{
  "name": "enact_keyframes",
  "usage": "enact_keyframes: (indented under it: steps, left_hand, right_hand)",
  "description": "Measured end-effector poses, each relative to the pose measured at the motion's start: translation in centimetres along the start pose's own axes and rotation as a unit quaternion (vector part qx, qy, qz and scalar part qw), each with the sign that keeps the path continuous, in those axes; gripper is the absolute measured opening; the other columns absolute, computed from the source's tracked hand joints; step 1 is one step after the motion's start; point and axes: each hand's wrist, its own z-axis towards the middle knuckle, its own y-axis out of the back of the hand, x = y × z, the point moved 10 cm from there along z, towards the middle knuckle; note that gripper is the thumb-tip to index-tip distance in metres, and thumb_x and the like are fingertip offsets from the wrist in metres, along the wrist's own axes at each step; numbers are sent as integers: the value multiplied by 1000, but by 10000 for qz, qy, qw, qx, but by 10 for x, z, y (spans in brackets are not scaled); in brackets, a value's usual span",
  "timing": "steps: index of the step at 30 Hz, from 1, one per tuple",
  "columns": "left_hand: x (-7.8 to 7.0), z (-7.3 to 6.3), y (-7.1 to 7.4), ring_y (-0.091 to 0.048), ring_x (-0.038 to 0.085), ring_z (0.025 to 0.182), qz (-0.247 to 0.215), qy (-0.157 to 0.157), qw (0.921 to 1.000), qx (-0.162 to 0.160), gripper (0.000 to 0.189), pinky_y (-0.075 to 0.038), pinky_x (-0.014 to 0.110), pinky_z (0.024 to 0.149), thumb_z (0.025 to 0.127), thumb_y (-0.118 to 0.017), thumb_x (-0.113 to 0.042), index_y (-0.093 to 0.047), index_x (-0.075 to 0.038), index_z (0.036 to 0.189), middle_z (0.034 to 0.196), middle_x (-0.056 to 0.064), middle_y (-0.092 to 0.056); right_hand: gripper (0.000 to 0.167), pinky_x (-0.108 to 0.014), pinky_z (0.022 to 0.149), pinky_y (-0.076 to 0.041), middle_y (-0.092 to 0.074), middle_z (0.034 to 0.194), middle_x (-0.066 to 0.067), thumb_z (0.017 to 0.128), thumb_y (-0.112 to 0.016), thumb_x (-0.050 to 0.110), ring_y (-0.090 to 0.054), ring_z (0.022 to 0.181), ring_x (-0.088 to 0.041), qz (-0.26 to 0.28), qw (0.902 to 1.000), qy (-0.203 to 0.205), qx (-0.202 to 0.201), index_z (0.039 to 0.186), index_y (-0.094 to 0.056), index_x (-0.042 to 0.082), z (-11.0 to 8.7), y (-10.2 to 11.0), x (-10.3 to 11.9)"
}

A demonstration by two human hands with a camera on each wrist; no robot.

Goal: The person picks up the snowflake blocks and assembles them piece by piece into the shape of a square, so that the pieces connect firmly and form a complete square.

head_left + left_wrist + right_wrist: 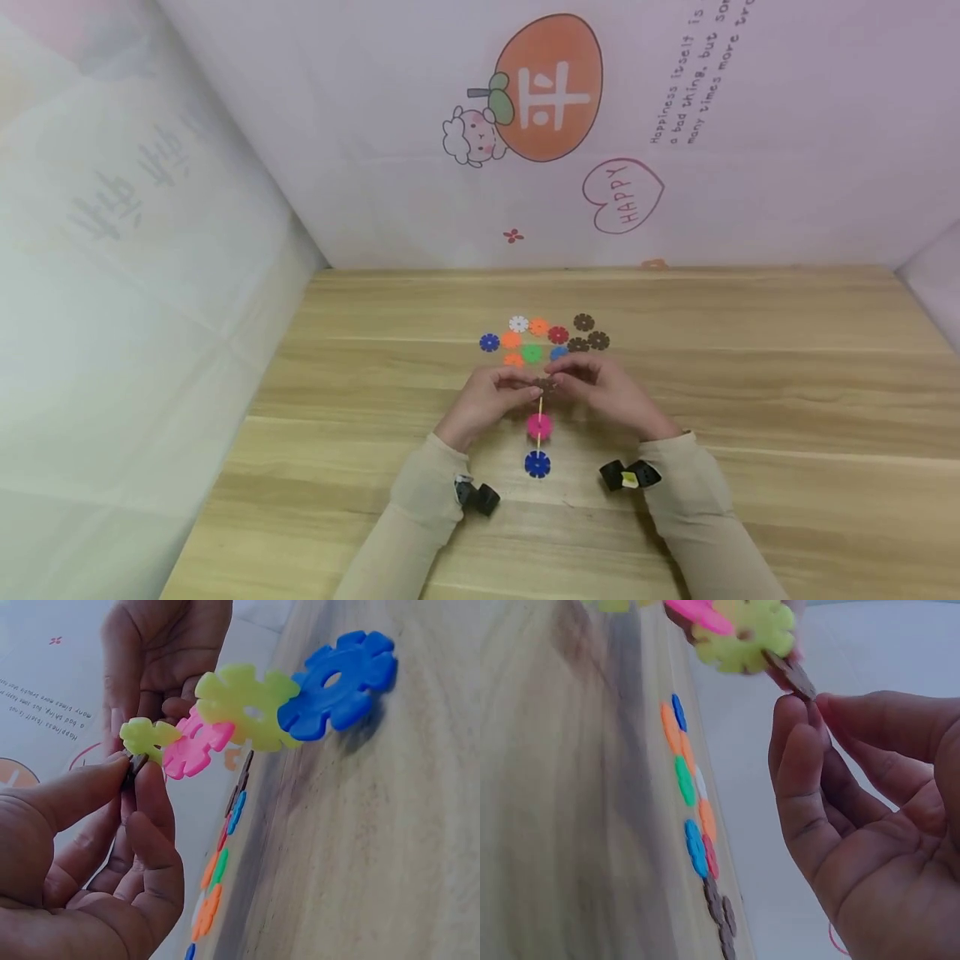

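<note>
A brown snowflake disc [544, 386] sits at the top of a joined chain of notched plastic discs. My left hand [486, 403] pinches it between thumb and fingers. From the other side my right hand [611, 395] pinches the brown disc [795, 676] by its edge. Below it in the chain come a small-looking yellow disc [146, 739], a pink disc [196, 744], a second yellow disc [247, 706] and a blue disc [337, 684] at the bottom end. From the head, the yellow discs show edge-on.
Beyond my hands, loose discs lie flat on the wooden table [360, 375]: a white one [518, 323], a green one [532, 353], a red one [558, 335], a dark blue one [489, 342], and several orange and brown ones. A printed cloth wall [405, 208] rises behind the table.
</note>
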Motion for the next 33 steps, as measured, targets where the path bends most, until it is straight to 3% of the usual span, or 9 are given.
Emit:
enact_keyframes:
  steps: [5, 9, 13, 18, 26, 33]
  left_hand:
    - [0, 0, 3, -70, 15, 96, 84, 21, 9999, -97, 21, -56, 32, 90, 88, -74, -16, -73, -10, 108, 105, 5, -75]
    - [0, 0, 4, -70, 17, 96, 61, 63, 9999, -136, 22, -56, 33, 90, 88, -74, -16, -72, -9, 108, 105, 6, -74]
    - [3, 0, 3, -70, 18, 98, -28, 177, 9998, -91, 21, -56, 32, 90, 88, -74, -16, -72, -10, 108, 104, 5, -74]
    - [3, -1, 4, -70, 18, 98, -138, 188, 9997, -69, 19, -56, 31, 90, 88, -74, -16, -72, -10, 106, 103, 4, -75]
    - [4, 0, 7, -70, 18, 97, -310, 270, 9991, -84, 17, -56, 30, 87, 88, -74, -16, -73, -11, 104, 101, 2, -75]
    - [6, 0, 9, -71, 18, 96, -326, 208, 9992, -58, 19, -57, 31, 88, 88, -74, -17, -72, -11, 106, 102, 3, -75]
  right_hand:
    - [29, -36, 95, -54, -69, 119, -14, 99, -57, 17, -65, 108, -29, -414, 9976, -301, -463, 124, -64, 4, -7, 30, -15]
    - [29, -49, 96, -52, -68, 119, -20, 98, -60, 17, -64, 108, -35, -971, 9880, -610, -1035, 123, -64, 1, -16, 59, -32]
    - [30, -53, 93, -52, -68, 116, -25, 96, -62, 12, -64, 105, -39, -1290, 9794, -752, -1359, 122, -63, -4, -20, 74, -46]
    - [35, -52, 88, -54, -68, 111, -25, 94, -63, 12, -65, 100, -38, -1437, 9742, -921, -1477, 124, -60, -5, -17, 78, -58]
    - [43, -52, 91, -53, -68, 111, -26, 91, -66, 15, -65, 101, -38, -1403, 9757, -991, -1361, 128, -58, -6, 10, 74, -62]
    - [42, -51, 84, -53, -68, 106, -26, 88, -70, 10, -64, 94, -37, -1789, 9706, -751, -1424, 125, -60, -7, 26, 70, -55]
